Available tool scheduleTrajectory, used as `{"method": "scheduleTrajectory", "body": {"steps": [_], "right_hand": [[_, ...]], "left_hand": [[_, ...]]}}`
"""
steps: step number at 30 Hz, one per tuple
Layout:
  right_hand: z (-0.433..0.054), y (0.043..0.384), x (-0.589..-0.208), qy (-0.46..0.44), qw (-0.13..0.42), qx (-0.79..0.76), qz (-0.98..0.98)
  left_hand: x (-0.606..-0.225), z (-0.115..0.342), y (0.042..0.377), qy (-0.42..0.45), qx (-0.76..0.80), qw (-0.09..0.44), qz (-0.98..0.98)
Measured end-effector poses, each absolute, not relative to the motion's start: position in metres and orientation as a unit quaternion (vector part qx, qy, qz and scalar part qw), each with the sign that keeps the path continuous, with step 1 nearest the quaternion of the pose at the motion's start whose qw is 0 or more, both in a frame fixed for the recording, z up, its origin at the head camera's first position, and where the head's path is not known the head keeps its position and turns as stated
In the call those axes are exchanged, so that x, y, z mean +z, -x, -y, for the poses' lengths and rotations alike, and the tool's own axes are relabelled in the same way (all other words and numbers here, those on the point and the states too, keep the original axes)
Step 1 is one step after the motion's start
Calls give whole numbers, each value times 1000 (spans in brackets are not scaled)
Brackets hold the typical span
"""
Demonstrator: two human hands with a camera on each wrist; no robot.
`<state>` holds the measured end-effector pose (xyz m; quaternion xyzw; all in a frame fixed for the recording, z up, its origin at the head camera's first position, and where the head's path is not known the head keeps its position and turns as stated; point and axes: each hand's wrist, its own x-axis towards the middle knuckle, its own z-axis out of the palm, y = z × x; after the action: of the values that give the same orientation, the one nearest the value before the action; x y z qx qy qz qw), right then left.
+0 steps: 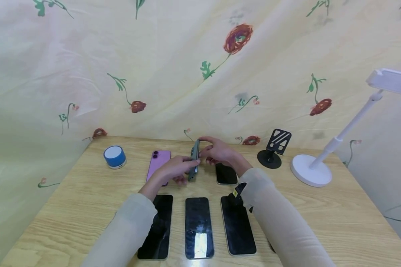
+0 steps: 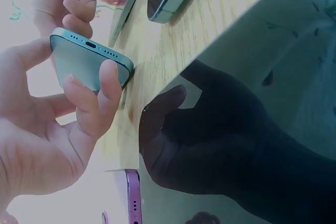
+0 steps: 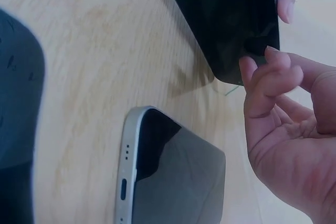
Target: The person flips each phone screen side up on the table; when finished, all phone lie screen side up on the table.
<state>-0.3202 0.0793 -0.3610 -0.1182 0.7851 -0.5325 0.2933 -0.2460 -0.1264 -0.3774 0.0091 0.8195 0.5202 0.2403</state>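
Near the back of the table, both hands hold a teal-green smartphone (image 1: 194,157) tilted up on its long edge. My left hand (image 1: 177,167) grips its lower end, with fingers and thumb on either side; in the left wrist view the charging port end of the smartphone (image 2: 92,59) faces the camera. My right hand (image 1: 219,151) pinches the far end, its index finger over the top edge. The dark screen of the smartphone (image 3: 231,24) shows in the right wrist view, where curled fingers (image 3: 268,85) meet its corner. A purple smartphone (image 1: 160,160) lies left of it.
Beside the right hand lies a small black-screened phone (image 1: 226,175). Nearer are three phones in a row: left (image 1: 162,226), middle (image 1: 199,226) and right (image 1: 238,230). A blue-and-white round tub (image 1: 115,157), a black phone stand (image 1: 270,158) and a white stand (image 1: 310,170) stand around.
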Motion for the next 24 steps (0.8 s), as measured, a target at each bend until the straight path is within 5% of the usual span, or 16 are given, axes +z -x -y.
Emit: {"method": "scheduleTrajectory", "body": {"steps": [24], "right_hand": [[-73, 315, -370, 119, 308, -529, -782]], "left_hand": [[-374, 132, 245, -40, 531, 210, -820]]}}
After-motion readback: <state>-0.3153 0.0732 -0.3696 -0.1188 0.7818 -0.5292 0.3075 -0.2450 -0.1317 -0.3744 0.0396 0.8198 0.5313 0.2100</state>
